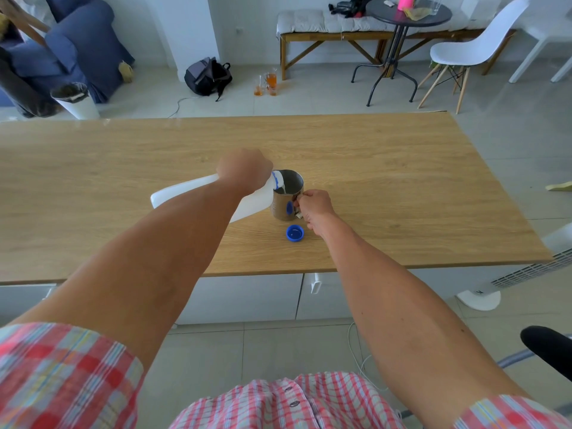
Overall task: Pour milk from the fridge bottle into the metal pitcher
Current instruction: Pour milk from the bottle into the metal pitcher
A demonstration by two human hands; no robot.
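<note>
- On the wooden table [402,181], mid-surface: milk bottle [185,193] tipped near horizontal, long axis left-to-right, mouth over metal pitcher [286,199] rim.
- Left hand [244,171] grips bottle; right hand [315,209] pinches pitcher handle.
- Blue cap [295,233] lies just beside pitcher; table edges well apart.

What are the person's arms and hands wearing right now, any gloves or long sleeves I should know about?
No gloves: the left hand and right hand are bare, with no visible rings, watch or bands. Both forearms are bare as well. The short sleeves end about the elbow, in a red, pink and pale blue check that matches the buttoned shirt front.
</note>
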